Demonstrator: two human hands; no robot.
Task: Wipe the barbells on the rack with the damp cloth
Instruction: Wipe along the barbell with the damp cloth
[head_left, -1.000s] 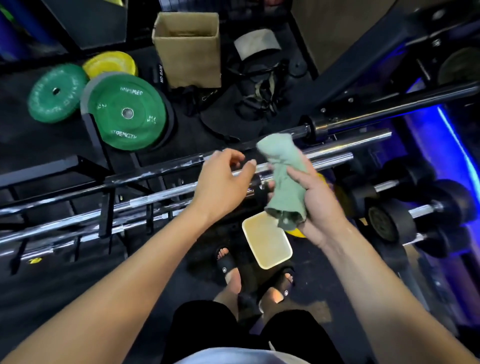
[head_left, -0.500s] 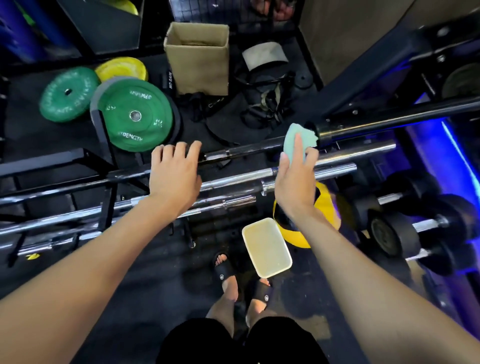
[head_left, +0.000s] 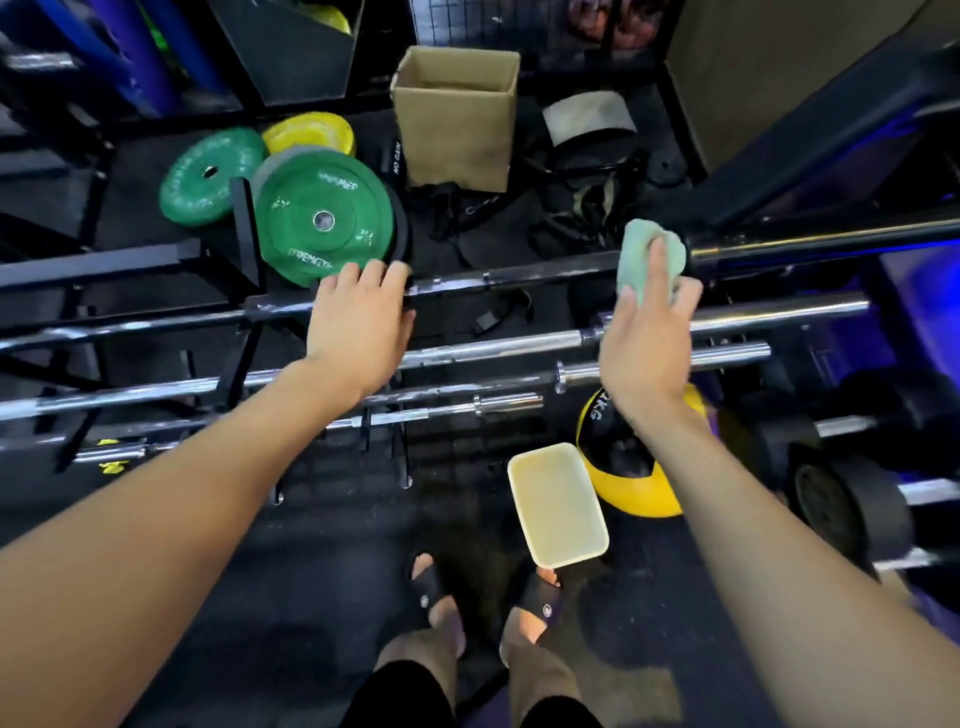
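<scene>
Item: green damp cloth (head_left: 649, 260), bunched, now laid over the far black barbell (head_left: 545, 273) just beside its collar, where the sleeve begins. A second ago it was held up clear of the rack and being gathered in both hands; half a second ago it had only just reached the bar.

Right hand (head_left: 647, 353): fingers curled down over the cloth, clamping it onto the bar (whether the thumb wraps underneath cannot quite be told from above).

Left hand (head_left: 358, 327): has let go of the cloth and moved off to the left; it now lies flat, fingers straight and together, resting on the same black bar well apart from the right hand, apparently to steady it.

Rack (head_left: 244, 332): further chrome barbells (head_left: 493, 345) lie in rows nearer the person, untouched by either hand.

Also present: cream tub (head_left: 558, 506) on the floor near the feet, yellow ball (head_left: 639, 483) beside it, green plates (head_left: 322, 218) and a cardboard box (head_left: 457, 119) beyond the rack.

Status: preparation over, first wipe judged about to begin along the far bar; chrome bars remain.
</scene>
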